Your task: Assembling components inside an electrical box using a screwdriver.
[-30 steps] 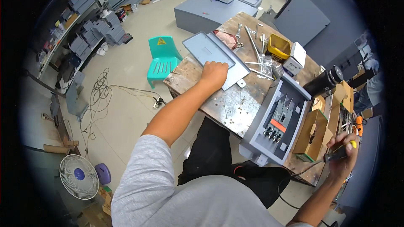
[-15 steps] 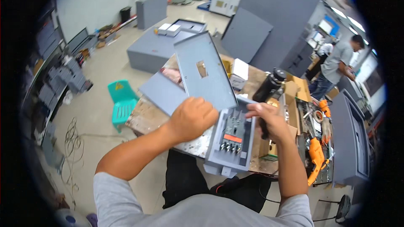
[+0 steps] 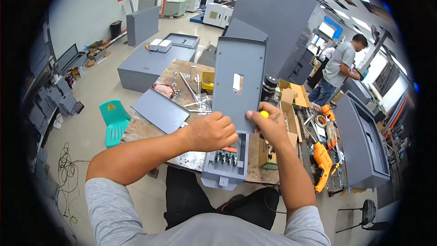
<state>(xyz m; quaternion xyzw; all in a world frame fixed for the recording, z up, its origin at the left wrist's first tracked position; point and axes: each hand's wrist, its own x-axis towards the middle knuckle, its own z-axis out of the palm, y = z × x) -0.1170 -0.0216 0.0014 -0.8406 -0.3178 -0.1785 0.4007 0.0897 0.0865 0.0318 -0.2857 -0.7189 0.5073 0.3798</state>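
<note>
A grey metal cover with a rectangular cutout stands upright over the near end of the workbench. My left hand is closed at its lower left corner, the fingertips hidden from view. On the lower right edge my right hand grips the cover, thumb on the front face. A round yellow end of something shows at that hand; the rest is hidden. Below the cover sits a grey metal box at the bench's near edge. Inside it is a circuit breaker with an orange-red strip and metal terminals, partly covered.
A second grey panel lies on the bench, near wrenches and a yellow bin. Right of the cover are a black bottle, cardboard boxes and an orange power drill. A person stands farther right.
The cover has swung from a leftward tilt to nearly upright and now hides much of the box. My right hand has come onto its edge. The view has shifted to the right.
</note>
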